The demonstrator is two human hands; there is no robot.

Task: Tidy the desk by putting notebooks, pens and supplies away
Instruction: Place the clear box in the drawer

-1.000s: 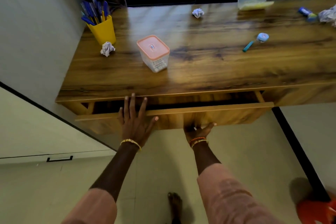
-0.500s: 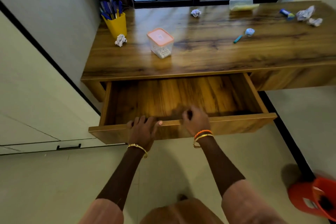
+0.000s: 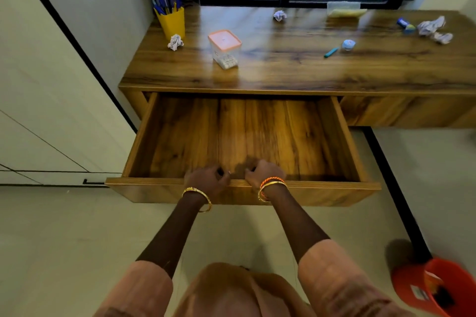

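Pens (image 3: 167, 0) stood in yellow cup (image 3: 172, 22) on surface (image 3: 296, 69); drawer (image 3: 242, 189) open, bare; both hands (image 3: 207, 179) (image 3: 262, 174) curled over its front edge.

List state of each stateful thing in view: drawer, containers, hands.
drawer: pulled open, nothing visible inside
left hand: curled over drawer front edge
right hand: curled over drawer front edge
lidded container: lid on, upright
pen cup: upright, holds pens
orange bin: open, on floor
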